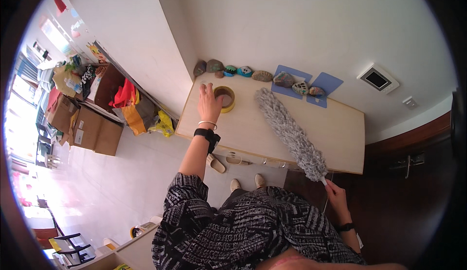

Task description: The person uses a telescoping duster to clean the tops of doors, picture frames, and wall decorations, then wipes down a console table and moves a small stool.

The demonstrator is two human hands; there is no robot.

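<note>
My right hand (pixel 337 196) grips the short white handle of a fluffy grey duster (pixel 292 135). The duster's head lies slantwise over the pale wooden cabinet top (pixel 251 124), its far end close to the stones. At the left of this top, my left hand (pixel 209 105) is spread with curved fingers and nothing plainly held. Its thumb overlaps the rim of a yellow-edged roll of tape (pixel 229 105); whether they touch I cannot tell. A small clear round object (pixel 204 82) sits by the fingertips, partly hidden.
Several painted stones (pixel 262 75) line the wall edge, some over blue plastic sheets (pixel 321 87). Slippers (pixel 216 163) lie beneath the cabinet front. A dark door (pixel 408 197) stands at right. Cardboard boxes (pixel 96 129) and bags (pixel 136 114) crowd the left; a shelf unit (pixel 135 246) is behind.
</note>
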